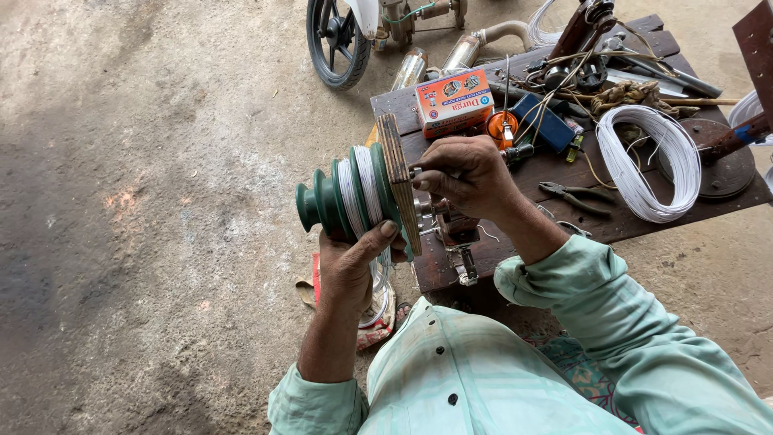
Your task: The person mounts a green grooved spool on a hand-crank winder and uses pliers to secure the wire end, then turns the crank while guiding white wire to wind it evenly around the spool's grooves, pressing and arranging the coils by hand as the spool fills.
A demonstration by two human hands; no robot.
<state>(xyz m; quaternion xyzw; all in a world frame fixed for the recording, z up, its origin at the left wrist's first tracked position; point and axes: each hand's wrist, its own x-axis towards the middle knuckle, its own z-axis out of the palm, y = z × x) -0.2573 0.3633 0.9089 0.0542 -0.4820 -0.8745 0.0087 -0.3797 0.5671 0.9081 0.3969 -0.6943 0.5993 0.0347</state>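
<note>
Here, a dark wooden table (729, 197) stands on the concrete floor (145, 201), bearing a coil of white wire (644, 165), an orange box (453, 101) and pliers (576, 196). At its left end, the left hand (350, 262) grips from below a green stepped winding former (346, 197) wound with white wire. The right hand (463, 173) pinches at the former's wooden end plate (398, 181), fingers closed.

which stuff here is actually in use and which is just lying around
In use: green stepped former wound with white wire, gripped by left hand; its wooden end plate, touched by right hand.
Lying about: white wire coil, pliers, orange box, wheel.
</note>
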